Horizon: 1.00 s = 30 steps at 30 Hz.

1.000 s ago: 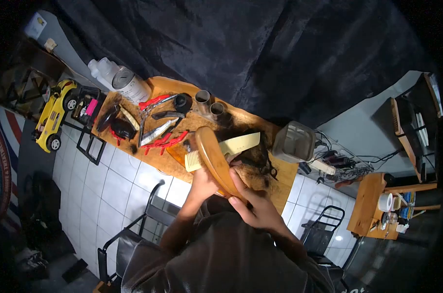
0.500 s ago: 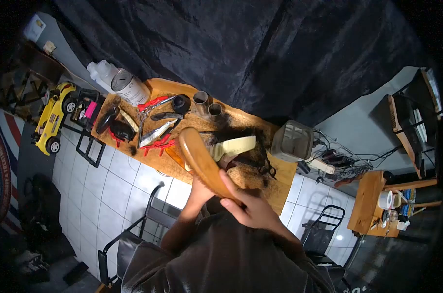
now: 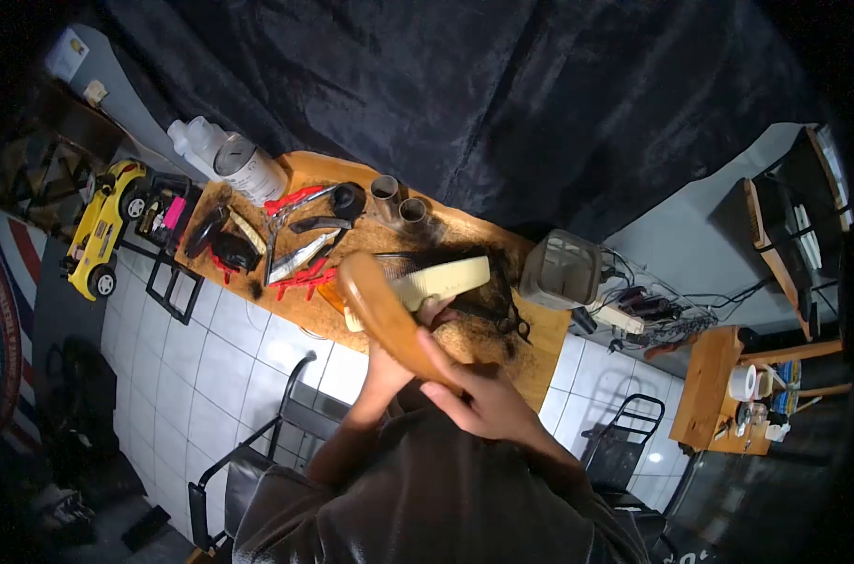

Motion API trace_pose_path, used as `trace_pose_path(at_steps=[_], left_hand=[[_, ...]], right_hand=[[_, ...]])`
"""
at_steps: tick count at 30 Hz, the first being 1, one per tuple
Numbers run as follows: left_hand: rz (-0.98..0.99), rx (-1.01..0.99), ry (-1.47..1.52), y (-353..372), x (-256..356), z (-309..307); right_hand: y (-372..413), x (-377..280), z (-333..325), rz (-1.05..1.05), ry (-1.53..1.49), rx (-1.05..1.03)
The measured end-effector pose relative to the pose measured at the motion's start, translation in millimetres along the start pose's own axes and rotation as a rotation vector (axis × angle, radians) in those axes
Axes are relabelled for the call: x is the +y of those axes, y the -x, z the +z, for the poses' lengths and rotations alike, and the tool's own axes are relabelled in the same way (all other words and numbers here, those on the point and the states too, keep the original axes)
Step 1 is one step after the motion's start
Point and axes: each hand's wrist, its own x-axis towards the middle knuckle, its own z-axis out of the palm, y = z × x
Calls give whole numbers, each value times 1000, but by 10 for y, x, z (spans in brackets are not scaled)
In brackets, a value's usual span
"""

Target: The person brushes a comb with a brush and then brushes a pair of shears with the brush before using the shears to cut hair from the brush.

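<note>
My right hand (image 3: 479, 399) is wrapped round the handle of a curved wooden brush (image 3: 382, 305), its smooth brown back facing up. Beneath the brush, my left hand (image 3: 387, 372) grips a large cream comb (image 3: 455, 277), with fingertips showing at the comb's lower edge. The brush lies across the comb in this view and hides its middle and most of my left hand. Both are held above a wooden table (image 3: 540, 362) strewn with hair clippings. Close behind the comb, black scissors (image 3: 521, 326) rest on the table.
Razors (image 3: 300, 258), red clips (image 3: 305, 282) and dark clippers (image 3: 206, 230) crowd the table's left half. Two cups (image 3: 413, 211) and a large can (image 3: 250, 169) stand at the back. A clear bin (image 3: 561, 270) is at the right end, near tangled cables (image 3: 672, 324).
The comb has turned slightly in my left hand and shows a broader face. The brush has shifted a little towards me, still in my right hand.
</note>
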Motion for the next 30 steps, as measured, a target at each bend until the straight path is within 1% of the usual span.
trace_pose_path(at_steps=[1, 4, 5, 6, 8, 9, 11, 12, 13, 14, 16, 17, 20, 21, 22, 23, 24, 25, 28, 29, 30], left_hand=[[-100, 40, 227, -55, -39, 19], [237, -200, -656, 67, 57, -151], [119, -166, -512, 159, -3, -89], [156, -207, -560, 180, -84, -96], [153, -187, -512, 220, -231, -48], [365, -211, -743, 151, -25, 57], [108, -114, -530, 228, -111, 68], [-16, -64, -422, 241, -131, 72], [-111, -2, -157, 219, -133, 74], [-97, -19, -229, 186, -106, -4], [5, 37, -292, 150, 41, -18], [37, -13, -434, 130, 25, -114], [236, -101, -657, 113, -53, -132], [151, -157, -661, 168, -89, -139], [234, -223, -698, 155, -126, -152], [77, -248, -659, 212, -136, -141], [190, -228, -692, 185, -12, -19], [302, -203, -727, 157, 111, 104], [-110, -62, -283, 173, 52, 192], [-178, -62, -220, 143, 87, 162], [-34, -31, -93, 71, 112, 162]], right_hand=[[44, 25, 84, 33, -20, -2], [25, -15, 101, 165, -119, 73], [6, 3, 72, 155, -12, 89], [-21, 46, 83, 87, 15, 212], [-32, 55, 23, 182, -165, 222], [-48, 56, 3, 207, -266, 246], [-6, 45, -23, 284, -289, 237], [5, 37, -30, 262, -256, 224], [15, 28, -38, 241, -223, 212], [25, 20, -45, 219, -190, 200], [70, 29, -33, 75, -68, 116], [104, 20, -28, 136, -39, -21], [96, 24, 114, 178, -164, 125], [79, 4, 73, 196, -55, 121], [67, 22, 68, 232, -180, 180], [56, 48, 70, 267, -304, 240], [39, 68, 60, 302, -428, 300], [-1, 35, -37, 405, -374, 275], [-18, 156, -62, 215, -140, 437], [2, 129, -70, 246, -198, 421], [42, 104, -82, 273, -214, 332]])
